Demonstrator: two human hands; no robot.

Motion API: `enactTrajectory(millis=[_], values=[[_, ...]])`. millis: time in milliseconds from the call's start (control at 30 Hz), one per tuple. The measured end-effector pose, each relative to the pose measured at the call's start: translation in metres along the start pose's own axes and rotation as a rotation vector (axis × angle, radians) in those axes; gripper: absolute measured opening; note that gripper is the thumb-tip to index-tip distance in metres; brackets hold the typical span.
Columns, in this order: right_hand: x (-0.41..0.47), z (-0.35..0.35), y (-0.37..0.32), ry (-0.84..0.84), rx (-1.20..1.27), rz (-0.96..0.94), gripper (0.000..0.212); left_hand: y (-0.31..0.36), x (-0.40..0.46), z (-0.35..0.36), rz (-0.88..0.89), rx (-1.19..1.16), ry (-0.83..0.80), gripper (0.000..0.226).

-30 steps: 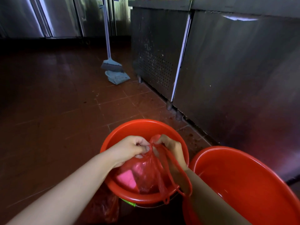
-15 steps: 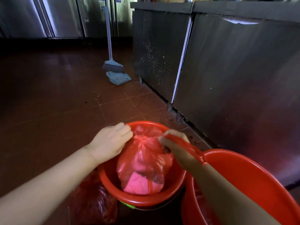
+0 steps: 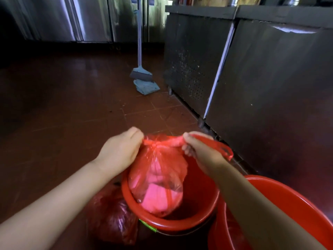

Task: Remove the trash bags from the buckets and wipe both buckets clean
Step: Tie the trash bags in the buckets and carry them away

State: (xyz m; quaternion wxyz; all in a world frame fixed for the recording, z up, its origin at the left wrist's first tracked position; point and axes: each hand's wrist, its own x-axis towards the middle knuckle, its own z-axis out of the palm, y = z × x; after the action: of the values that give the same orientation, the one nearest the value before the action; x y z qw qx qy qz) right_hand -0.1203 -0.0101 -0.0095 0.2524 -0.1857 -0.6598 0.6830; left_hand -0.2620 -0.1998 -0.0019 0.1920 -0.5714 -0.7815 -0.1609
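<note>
A red translucent trash bag [image 3: 158,179] with pink contents hangs above the smaller red bucket [image 3: 201,219], its bottom inside the rim. My left hand [image 3: 120,150] grips the bag's left handle at the knotted top. My right hand [image 3: 200,152] pinches the right handle, whose loop trails over the back of that hand. A larger red bucket [image 3: 295,201] stands at the lower right, partly behind my right forearm.
Another red bag [image 3: 113,219] lies on the floor left of the smaller bucket. A broom and blue dustpan [image 3: 144,78] stand on the brown tile floor. Steel counter cabinets [image 3: 270,83] run along the right; steel doors line the back.
Both hands have lifted the bag higher out of the smaller bucket and pulled its two handles apart, tightening a knot at the top.
</note>
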Motion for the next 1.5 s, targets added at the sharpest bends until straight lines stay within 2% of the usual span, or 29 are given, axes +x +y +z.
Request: enactTrajectory(millis=[167, 267, 333, 433, 600, 700, 767, 900, 1067, 1167, 1233, 1300, 1400, 1500], values=[[0.02, 0.06, -0.044, -0.097, 0.186, 0.038, 0.034, -0.023, -0.012, -0.058, -0.219, -0.107, 0.303, 0.016], [0.02, 0.095, -0.058, -0.136, 0.333, 0.064, 0.033, -0.033, -0.032, -0.083, -0.281, -0.117, 0.456, 0.01], [0.017, 0.115, -0.059, -0.162, 0.393, 0.08, 0.035, -0.038, -0.05, -0.096, -0.298, -0.091, 0.502, 0.008], [0.01, 0.147, -0.051, -0.224, 0.42, 0.106, 0.042, -0.047, -0.084, -0.1, -0.331, -0.042, 0.446, 0.008], [-0.01, 0.197, -0.002, -0.319, 0.218, 0.227, 0.037, -0.065, -0.158, -0.076, -0.475, -0.036, 0.303, 0.012], [-0.019, 0.217, 0.034, -0.313, 0.141, 0.307, 0.033, -0.07, -0.206, -0.053, -0.578, -0.08, 0.218, 0.019], [-0.02, 0.22, 0.053, -0.291, 0.087, 0.318, 0.026, -0.068, -0.234, -0.037, -0.661, -0.076, 0.176, 0.017], [-0.029, 0.217, 0.084, -0.317, -0.188, 0.264, 0.014, -0.057, -0.283, -0.003, -0.804, -0.13, 0.114, 0.011], [-0.056, 0.223, 0.107, -0.432, -0.287, 0.355, 0.016, -0.039, -0.308, 0.036, -0.95, -0.228, 0.019, 0.01], [-0.061, 0.225, 0.114, -0.447, -0.328, 0.315, 0.02, -0.041, -0.303, 0.047, -0.974, -0.263, -0.037, 0.009], [-0.062, 0.221, 0.117, -0.461, -0.344, 0.275, 0.021, -0.045, -0.288, 0.05, -0.911, -0.256, -0.023, 0.02], [-0.062, 0.215, 0.122, -0.47, -0.342, 0.262, 0.016, -0.045, -0.266, 0.052, -0.843, -0.392, 0.01, 0.029], [-0.065, 0.204, 0.129, -0.475, -0.337, 0.277, 0.007, -0.039, -0.236, 0.058, -0.829, -0.658, 0.019, 0.018], [-0.065, 0.19, 0.134, -0.501, -0.445, 0.239, 0.01, -0.038, -0.223, 0.07, -0.799, -0.657, 0.004, 0.016]])
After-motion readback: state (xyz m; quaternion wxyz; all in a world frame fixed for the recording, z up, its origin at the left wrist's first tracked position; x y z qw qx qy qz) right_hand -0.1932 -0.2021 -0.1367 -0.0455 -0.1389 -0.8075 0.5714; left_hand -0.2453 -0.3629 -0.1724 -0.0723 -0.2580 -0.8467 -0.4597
